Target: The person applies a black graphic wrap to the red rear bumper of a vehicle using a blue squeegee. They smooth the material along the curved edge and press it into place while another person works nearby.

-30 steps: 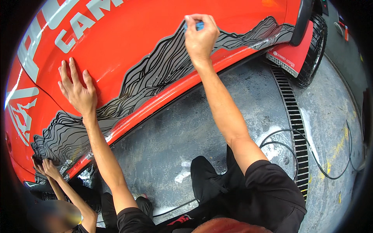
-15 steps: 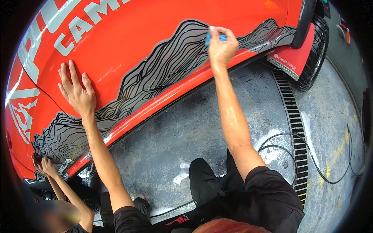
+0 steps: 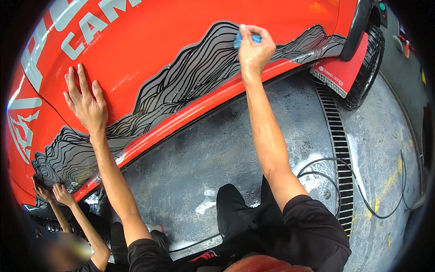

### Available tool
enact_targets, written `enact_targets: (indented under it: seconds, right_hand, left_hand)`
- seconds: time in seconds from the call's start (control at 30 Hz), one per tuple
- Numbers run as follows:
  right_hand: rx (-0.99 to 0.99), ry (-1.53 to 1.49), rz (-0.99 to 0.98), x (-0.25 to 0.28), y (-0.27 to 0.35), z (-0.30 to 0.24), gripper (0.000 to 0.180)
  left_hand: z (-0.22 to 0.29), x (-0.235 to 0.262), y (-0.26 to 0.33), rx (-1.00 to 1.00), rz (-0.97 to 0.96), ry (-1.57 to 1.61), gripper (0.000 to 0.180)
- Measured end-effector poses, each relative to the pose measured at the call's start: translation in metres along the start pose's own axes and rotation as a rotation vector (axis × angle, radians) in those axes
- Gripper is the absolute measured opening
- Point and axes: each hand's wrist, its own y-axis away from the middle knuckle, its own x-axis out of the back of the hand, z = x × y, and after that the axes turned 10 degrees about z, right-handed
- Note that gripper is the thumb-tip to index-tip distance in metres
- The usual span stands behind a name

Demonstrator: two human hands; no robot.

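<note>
One red car side carries one grey mountain decal. Leftmost are a co-worker's two hands; the empty left hand lies spread; the right hand pinches one blue wad at the decal, farther right than a second ago.

1. Black short-sleeved shirt, plain cloth, creased at the right shoulder.
2. 2 black sleeves: the left sleeve and the right sleeve, both loose and ending above the elbow.
3. 1 red marking on the shirt front, too small to make out.
4. Black trousers, folded near the knee.
5. Left hand and right hand bare, forearms slim.
</note>
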Motion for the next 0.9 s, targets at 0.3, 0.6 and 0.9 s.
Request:
enact_targets:
  seconds: [0.3, 0.6, 0.9]
  right_hand:
    - [-0.082, 0.01, 0.018, 0.008, 0.001, 0.002, 0.015]
    - [-0.025, -0.018, 0.023, 0.009, -0.002, 0.01, 0.013]
    - [-0.158, 0.048, 0.008, 0.045, -0.009, 0.04, 0.016]
  left_hand:
    - [0.0, 0.0, 0.001, 0.011, -0.003, 0.0, 0.058]
    - [0.0, -0.002, 0.0, 0.002, 0.013, -0.002, 0.058]
    - [-0.002, 0.001, -0.001, 0.0, 0.012, 0.002, 0.057]
